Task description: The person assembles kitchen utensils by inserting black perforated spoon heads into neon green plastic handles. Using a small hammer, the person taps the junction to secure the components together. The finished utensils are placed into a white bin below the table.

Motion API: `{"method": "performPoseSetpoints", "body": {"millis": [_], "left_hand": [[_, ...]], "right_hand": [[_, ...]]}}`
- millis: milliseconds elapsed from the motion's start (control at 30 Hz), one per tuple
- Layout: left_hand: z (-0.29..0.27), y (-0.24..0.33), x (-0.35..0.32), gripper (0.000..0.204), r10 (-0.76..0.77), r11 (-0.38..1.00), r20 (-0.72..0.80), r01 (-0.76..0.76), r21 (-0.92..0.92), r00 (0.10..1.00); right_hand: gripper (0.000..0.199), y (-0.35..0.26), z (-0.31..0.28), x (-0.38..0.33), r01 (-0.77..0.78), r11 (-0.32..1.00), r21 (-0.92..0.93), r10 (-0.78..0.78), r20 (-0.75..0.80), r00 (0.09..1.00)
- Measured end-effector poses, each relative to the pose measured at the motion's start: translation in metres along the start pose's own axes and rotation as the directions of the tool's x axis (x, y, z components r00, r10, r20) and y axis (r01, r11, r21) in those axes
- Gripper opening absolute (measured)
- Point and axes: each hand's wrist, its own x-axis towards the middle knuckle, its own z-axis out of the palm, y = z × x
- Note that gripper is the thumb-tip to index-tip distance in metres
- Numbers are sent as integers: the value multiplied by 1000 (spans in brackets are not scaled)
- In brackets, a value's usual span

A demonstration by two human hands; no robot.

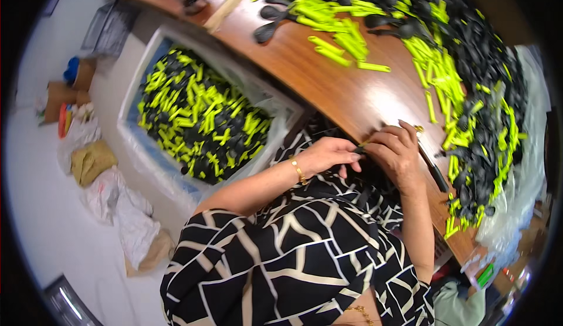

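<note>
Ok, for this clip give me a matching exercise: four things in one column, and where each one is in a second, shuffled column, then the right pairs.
Things:
1. bracelet
2. white bin of black and yellow-green parts
3. loose yellow-green handles
4. crumpled bags

Places:
A. on the floor, left of the bin
B. on the wooden table
C. on the left hand's wrist
D. on the floor beside the table's edge

Pairs: 1-C, 2-D, 3-B, 4-A.

Both the left hand and the right hand pinch a small dark part at the table's edge.

bare wooden table between spoon heaps
</note>
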Motion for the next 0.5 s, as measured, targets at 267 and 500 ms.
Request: {"method": "performPoseSetpoints", "body": {"millis": [267, 500], "left_hand": [[23, 6, 0, 22, -2, 999, -189, -6, -40, 982], [26, 0, 4, 19, 46, 999, -220, -41, 26, 974]], "right_hand": [[16, 11, -10, 11, -124, 976, 179, 125, 6, 992], [20, 70, 19, 93, -258, 966, 7, 253, -217, 943]]}}
